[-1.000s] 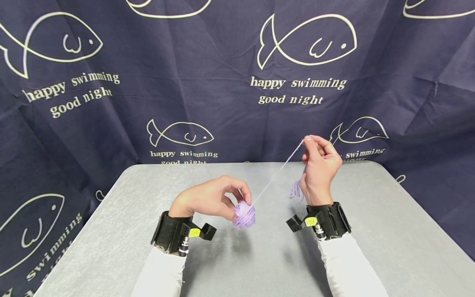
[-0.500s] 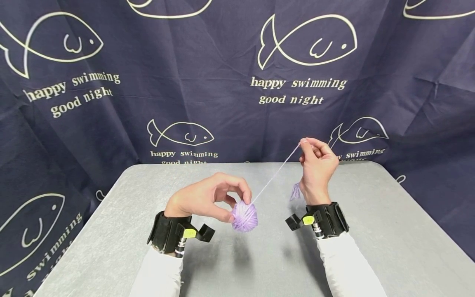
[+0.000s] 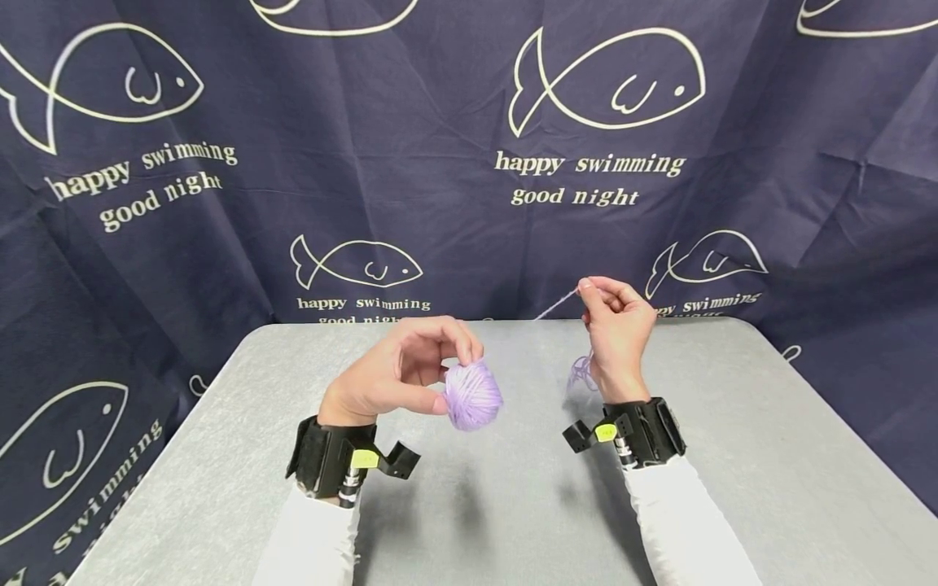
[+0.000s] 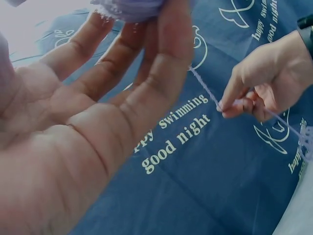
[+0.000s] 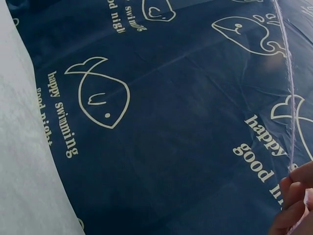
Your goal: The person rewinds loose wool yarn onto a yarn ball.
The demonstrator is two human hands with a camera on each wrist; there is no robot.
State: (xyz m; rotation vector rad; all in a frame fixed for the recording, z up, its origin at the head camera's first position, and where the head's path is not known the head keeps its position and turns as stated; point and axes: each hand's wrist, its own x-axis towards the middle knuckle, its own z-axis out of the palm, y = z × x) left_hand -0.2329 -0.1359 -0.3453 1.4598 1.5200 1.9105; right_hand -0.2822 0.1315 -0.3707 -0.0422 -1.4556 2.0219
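Printed lettering on the backdrop cloth.
The dark blue cloth repeats, in cream letters under each outlined fish, the words "happy swimming good night"; the same words show in both wrist views.

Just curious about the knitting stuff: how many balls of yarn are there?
1: a purple ball held by the left hand above the table. Its strand runs to the right hand.
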